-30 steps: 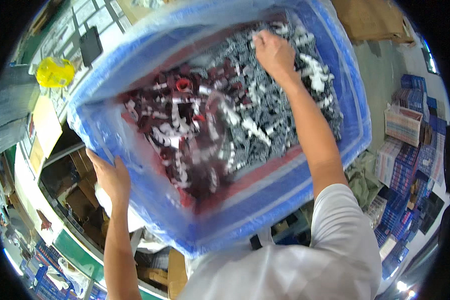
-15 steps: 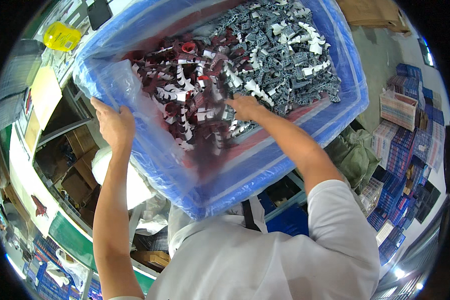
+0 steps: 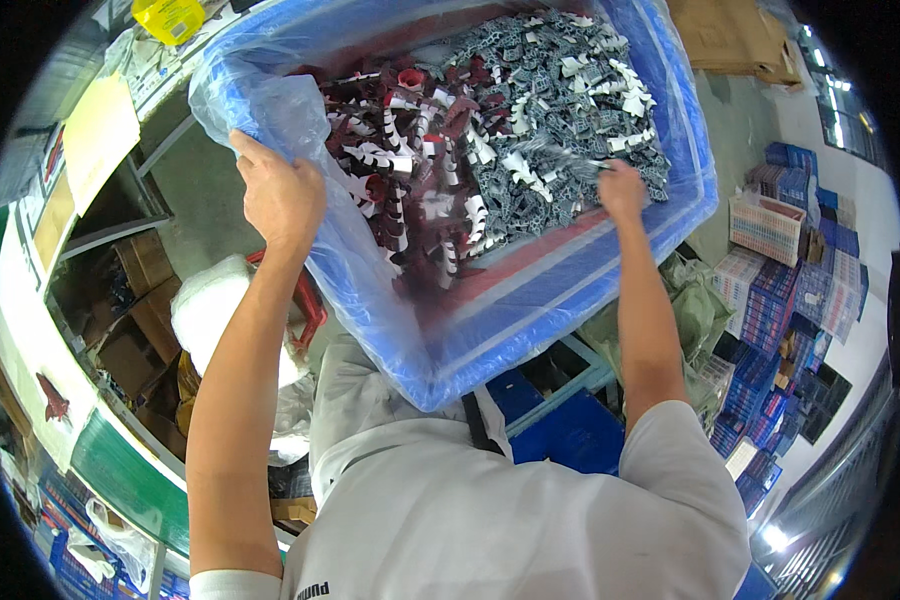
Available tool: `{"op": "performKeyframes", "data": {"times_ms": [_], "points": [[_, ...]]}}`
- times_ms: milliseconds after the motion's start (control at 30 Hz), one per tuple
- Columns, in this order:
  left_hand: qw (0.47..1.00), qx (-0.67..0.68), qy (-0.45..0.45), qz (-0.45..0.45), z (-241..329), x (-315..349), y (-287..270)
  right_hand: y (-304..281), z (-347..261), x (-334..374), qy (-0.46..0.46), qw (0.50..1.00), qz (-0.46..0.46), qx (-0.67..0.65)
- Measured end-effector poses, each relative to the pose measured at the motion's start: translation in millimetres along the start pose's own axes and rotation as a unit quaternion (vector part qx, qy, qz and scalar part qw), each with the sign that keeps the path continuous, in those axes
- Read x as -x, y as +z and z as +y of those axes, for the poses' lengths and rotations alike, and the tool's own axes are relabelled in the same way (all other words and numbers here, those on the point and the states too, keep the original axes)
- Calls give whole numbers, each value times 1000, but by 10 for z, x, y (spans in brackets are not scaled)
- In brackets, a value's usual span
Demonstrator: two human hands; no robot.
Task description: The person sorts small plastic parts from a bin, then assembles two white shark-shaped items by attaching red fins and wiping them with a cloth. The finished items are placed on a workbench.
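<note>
A large blue bin, lined with clear plastic film, holds a heap of small plastic parts. Dark red and white striped pieces lie on its left side; grey lattice-like pieces mixed with white ones fill the right. My left hand is closed on the film-covered left rim. Over the right part of the grey heap, my right hand is closed, fingers pinched together. A blurred grey streak shows by its fingertips, and what it holds cannot be made out.
Left of the bin are a work table, a yellow bottle and a white wrapped bundle. Green sacking and blue crates lie close to the near side. Stacked goods line the right wall; flattened cardboard sits at the back.
My right hand has moved right, from the border of the red parts to over the grey ones. My left hand stays on the rim. The whole view has shifted a little.
</note>
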State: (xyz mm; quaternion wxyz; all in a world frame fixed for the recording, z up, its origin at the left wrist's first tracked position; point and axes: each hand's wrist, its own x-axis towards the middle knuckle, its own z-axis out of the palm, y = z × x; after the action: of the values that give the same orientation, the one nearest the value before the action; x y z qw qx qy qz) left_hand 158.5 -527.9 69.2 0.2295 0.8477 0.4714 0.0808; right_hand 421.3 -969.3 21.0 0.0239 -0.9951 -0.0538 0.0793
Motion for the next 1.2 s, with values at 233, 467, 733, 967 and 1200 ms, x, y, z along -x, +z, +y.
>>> {"op": "performKeyframes", "data": {"times_ms": [233,467,733,967,1200], "points": [[1000,-13,4,4,7,-6,38,89,-723,585,-201,978,-18,52],[999,-33,31,29,-39,-15,98,1670,-782,773,-280,887,-293,223],[999,-32,18,21,14,-14,52,1076,-246,112,-287,935,-206,17],[999,-39,11,18,32,-3,38,445,498,-325,7,957,-201,-207],[999,-11,41,15,-50,-31,88,-278,929,-425,111,982,78,-132]]}}
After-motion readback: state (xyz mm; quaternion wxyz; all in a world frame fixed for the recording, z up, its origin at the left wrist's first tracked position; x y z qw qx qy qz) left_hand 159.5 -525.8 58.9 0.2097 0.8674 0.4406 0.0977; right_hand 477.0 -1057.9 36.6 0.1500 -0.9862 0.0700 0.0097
